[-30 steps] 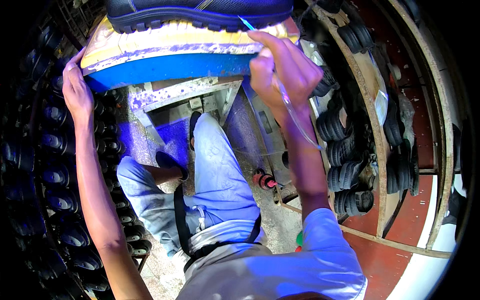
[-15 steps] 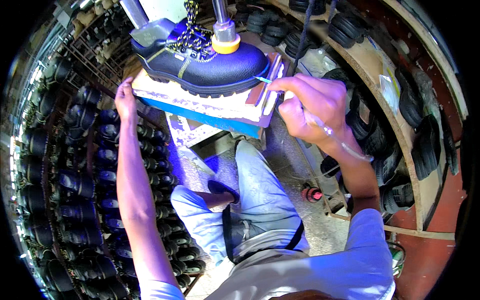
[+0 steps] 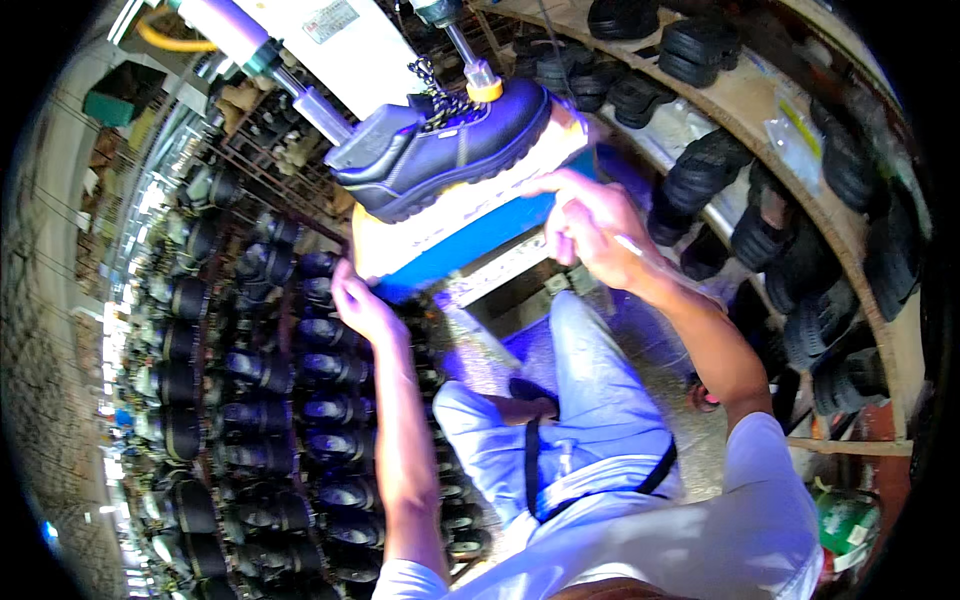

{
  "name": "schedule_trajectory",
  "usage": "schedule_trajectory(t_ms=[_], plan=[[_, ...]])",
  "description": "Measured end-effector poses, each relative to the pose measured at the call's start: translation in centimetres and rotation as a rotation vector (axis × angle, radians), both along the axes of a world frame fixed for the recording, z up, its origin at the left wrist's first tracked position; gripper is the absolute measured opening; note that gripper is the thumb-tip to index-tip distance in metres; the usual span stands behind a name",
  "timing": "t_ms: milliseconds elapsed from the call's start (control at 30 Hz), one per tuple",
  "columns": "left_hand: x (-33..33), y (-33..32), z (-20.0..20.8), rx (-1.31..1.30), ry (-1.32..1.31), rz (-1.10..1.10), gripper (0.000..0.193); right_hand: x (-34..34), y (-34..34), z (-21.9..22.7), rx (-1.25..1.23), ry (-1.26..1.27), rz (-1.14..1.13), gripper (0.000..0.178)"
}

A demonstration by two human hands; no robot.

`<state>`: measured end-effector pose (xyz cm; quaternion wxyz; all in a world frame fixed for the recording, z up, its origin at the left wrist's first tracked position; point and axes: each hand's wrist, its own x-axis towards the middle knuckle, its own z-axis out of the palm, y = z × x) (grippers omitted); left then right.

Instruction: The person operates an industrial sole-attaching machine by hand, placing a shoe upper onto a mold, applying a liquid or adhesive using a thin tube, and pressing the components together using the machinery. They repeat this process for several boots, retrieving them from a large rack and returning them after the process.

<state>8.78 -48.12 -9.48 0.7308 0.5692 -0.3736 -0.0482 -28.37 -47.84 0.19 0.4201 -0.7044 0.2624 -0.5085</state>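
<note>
A black lace-up work shoe [image 3: 450, 148] sits on a worn, light-topped stand [image 3: 480, 192] with a blue front edge. One metal rod bears down at its heel; another, with a yellow-orange foot [image 3: 484, 92], stands over the toe. My left hand [image 3: 367, 300] grips the stand's near left corner. By the stand's front right edge is my right hand [image 3: 597, 225], its index finger stretched toward the sole and the others curled. A thin pale handle [image 3: 630, 244] shows against that hand; its tip is lost in blur and glare.
Racks of black shoes [image 3: 330, 410] fill the left. Black soles [image 3: 700, 165] lie along a curved wooden-edged shelf [image 3: 860, 320] on the right. A white machine column [image 3: 330, 50] rises behind the shoe. My legs [image 3: 600, 390] are below the stand, and a green container [image 3: 845, 520] stands at lower right.
The view has shifted, putting the stand lower and farther right. My right hand has drawn back from the toe along the front edge. The yellow-orange foot has lifted slightly; my left hand stays at the corner.
</note>
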Motion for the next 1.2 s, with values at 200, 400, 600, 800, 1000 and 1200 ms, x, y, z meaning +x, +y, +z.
schedule_trajectory(t_ms=[200,400,600,800,1000,1200], plan=[[-8.5,12.2,3.1,0.287,-0.404,-0.22,0.032,6.9,-1.5,-1.4,-0.267,0.284,-0.294,0.051],[-5.6,-0.8,14.1,0.284,-0.995,-0.093,0.106,6.8,-4.4,-0.3,-0.133,0.567,-0.537,0.095],[-5.6,-9.8,21.2,0.545,-0.705,-0.74,0.088,5.2,-13.7,-0.2,-0.242,0.459,-0.355,0.087],[-7.7,-6.0,18.1,0.114,-0.735,-0.432,0.084,4.4,-16.0,0.5,-0.202,0.343,-0.025,0.079],[-7.3,3.6,17.8,-0.146,-0.223,-0.439,0.087,5.6,-12.5,1.9,-0.079,0.435,-0.18,0.086],[-3.1,11.0,12.0,-0.253,0.334,-0.691,0.091,5.6,-12.6,0.3,-0.136,0.482,-0.378,0.081]])
